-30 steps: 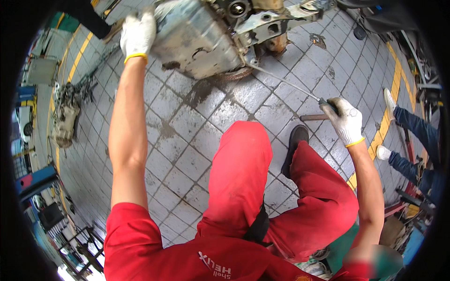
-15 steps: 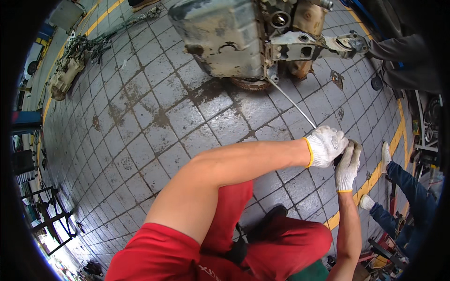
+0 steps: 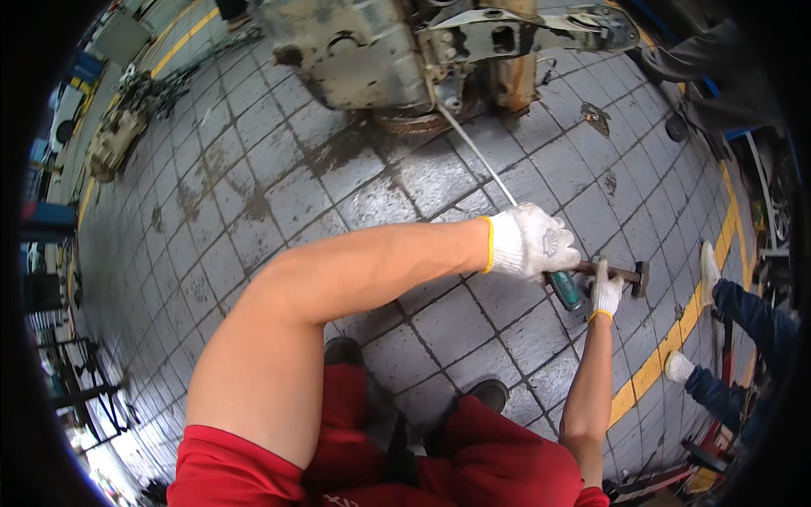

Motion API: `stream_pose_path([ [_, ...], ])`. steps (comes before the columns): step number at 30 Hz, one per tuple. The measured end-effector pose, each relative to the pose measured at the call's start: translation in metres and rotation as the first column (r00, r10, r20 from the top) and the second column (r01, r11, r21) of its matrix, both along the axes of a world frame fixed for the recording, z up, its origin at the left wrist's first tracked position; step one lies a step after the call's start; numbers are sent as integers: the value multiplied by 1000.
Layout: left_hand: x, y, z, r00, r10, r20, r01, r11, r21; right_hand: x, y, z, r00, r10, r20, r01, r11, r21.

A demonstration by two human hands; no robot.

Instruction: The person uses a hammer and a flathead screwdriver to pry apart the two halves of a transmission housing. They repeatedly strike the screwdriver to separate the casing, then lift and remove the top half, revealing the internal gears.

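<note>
My left hand [image 3: 532,241], in a white knitted glove, is closed on a long screwdriver [image 3: 563,290]. Its green handle sticks out below the fist. The thin shaft runs up and left to the lower edge of a dirty engine [image 3: 363,59], beside the oil pan; the exact contact of the tip is too small to tell. My right hand [image 3: 605,291], gloved too, has its fingers around the brown handle of a hammer [image 3: 639,279], close to the head. The handle's far end reaches the fingers of my left hand, which partly hide it.
A metal bracket [image 3: 507,38] juts right from the engine. Another person's dark blue legs and white shoes [image 3: 678,367] are at the right, near a yellow floor line [image 3: 650,372]. A dirty metal unit [image 3: 118,135] lies on the tiles far left. Dark clothing [image 3: 701,72] shows upper right.
My hands have moved apart slightly, bringing the hammer and the green screwdriver handle into sight. The engine now sits higher and further left in view.
</note>
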State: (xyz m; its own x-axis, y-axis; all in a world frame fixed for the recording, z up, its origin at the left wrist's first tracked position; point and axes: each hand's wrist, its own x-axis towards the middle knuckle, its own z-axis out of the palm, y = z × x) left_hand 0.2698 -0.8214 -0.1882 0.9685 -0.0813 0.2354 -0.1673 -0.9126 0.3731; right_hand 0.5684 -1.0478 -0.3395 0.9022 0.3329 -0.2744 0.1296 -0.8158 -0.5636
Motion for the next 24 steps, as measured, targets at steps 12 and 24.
stream_pose_path([
  [12,-2,2,31,1000,-17,1,17,1000,10,135,-75,-85,762,-288,-580,570,723,390],
  [24,-28,12,38,992,68,-102,-59,994,97,-165,-92,89,690,292,-663,552,380,742],
])
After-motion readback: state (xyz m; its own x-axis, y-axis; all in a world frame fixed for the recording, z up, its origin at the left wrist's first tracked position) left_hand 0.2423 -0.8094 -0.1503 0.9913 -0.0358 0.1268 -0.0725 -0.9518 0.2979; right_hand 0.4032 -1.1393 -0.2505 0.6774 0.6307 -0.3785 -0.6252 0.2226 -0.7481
